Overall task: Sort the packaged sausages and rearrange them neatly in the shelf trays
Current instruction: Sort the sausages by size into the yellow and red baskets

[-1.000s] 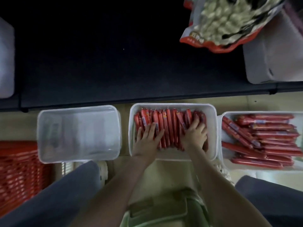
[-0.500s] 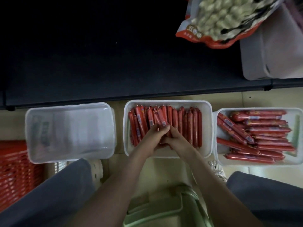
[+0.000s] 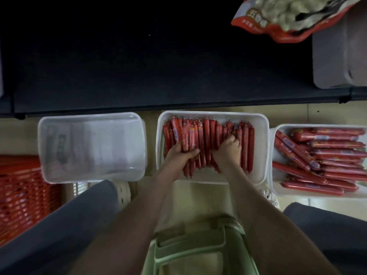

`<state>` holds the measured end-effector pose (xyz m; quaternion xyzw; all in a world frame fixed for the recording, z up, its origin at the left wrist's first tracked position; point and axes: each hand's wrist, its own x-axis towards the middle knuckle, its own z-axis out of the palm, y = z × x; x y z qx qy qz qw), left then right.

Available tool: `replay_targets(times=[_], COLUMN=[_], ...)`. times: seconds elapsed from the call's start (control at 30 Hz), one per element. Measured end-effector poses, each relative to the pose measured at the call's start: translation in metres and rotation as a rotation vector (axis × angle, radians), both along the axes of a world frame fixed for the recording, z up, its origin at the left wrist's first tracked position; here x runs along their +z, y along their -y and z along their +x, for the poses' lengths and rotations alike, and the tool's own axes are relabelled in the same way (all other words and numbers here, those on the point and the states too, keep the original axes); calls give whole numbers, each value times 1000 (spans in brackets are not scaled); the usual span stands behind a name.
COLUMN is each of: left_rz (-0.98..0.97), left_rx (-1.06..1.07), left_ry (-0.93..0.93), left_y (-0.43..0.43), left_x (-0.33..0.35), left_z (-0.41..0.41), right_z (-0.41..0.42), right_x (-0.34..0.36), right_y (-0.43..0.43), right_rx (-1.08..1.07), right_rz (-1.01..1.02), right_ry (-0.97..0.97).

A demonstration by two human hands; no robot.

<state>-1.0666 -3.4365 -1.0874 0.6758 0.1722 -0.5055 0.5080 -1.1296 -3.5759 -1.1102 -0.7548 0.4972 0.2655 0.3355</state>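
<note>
Gripping glossy red tube-shaped sausages (image 3: pixel 208 133) in the white rounded plastic tray (image 3: pixel 261 147), the left hand (image 3: pixel 179 154) and right hand (image 3: pixel 228 149) have fingers (image 3: pixel 191 152) curled tight round small bundles.

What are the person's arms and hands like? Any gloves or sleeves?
The left arm and right arm are bare, no sleeves in view. The left hand and right hand wear no gloves; no watch, bracelet or ring shows.

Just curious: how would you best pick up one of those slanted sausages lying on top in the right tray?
Probably pinch its middle from above: the slanted sausage lies on top of the other sausages in the right tray, long, thin, with both sides exposed.
</note>
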Motion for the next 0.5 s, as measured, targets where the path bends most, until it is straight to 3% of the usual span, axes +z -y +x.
replay_targets(times=[0.2, 0.37, 0.5], left_rz=[13, -122, -285], left_rx=[137, 196, 221], left_ry=[-135, -156, -153], left_y=[-7, -4, 9], left_x=[7, 47, 109], left_z=[2, 11, 18], right_z=[-1, 3, 8], right_x=[5, 65, 138], right_y=[-13, -5, 7], right_rx=[-100, -500, -368], right_rz=[201, 589, 796], right_ry=[128, 396, 563])
